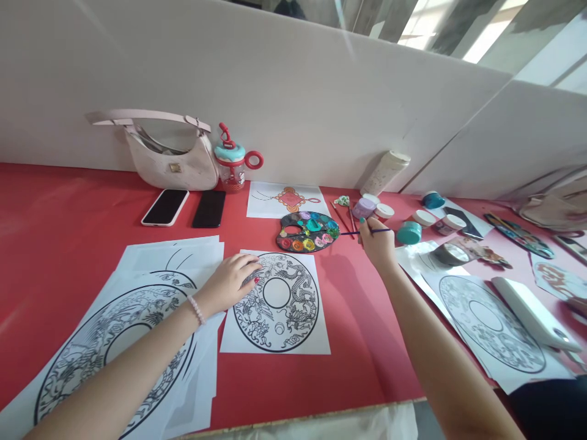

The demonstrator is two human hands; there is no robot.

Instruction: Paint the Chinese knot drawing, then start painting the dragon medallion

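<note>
My right hand pinches a thin dark paintbrush, its tip at the right edge of the paint palette. Blobs of many colours fill that dark palette. My left hand, with a beaded bracelet on the wrist, rests with fingers stretched out on the left edge of a printed sheet. The sheet bears a round black-and-white dragon pattern with a blank ring in the centre. Beneath my left forearm lies a stack of larger printed sheets.
Behind stand a white handbag, a cup with a red handle and a pale bottle. Two phones lie in front of the bag. Paint jars and a white device are at right, where another person's hand shows.
</note>
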